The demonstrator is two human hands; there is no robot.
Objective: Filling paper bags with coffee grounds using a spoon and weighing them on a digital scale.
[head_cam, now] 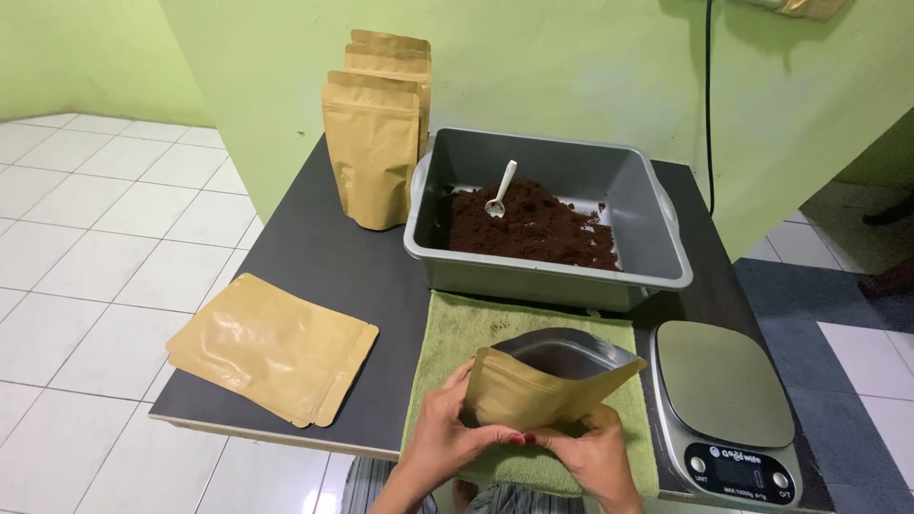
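A tan stand-up pouch (538, 385) with a silver lining stands with its mouth spread wide on a green towel (476, 328). My left hand (447, 433) grips its lower left side. My right hand (595, 452) pinches its lower right corner. Behind it sits a grey plastic tub (647, 224) holding dark brown ground powder (528, 228) with a small white scoop (500, 190) stuck in it.
A flat stack of tan pouches (271, 347) lies at the table's left front corner. Filled upright pouches (373, 152) stand at the back left. A digital kitchen scale (728, 405) sits at the right front. White floor tiles surround the dark table (324, 266).
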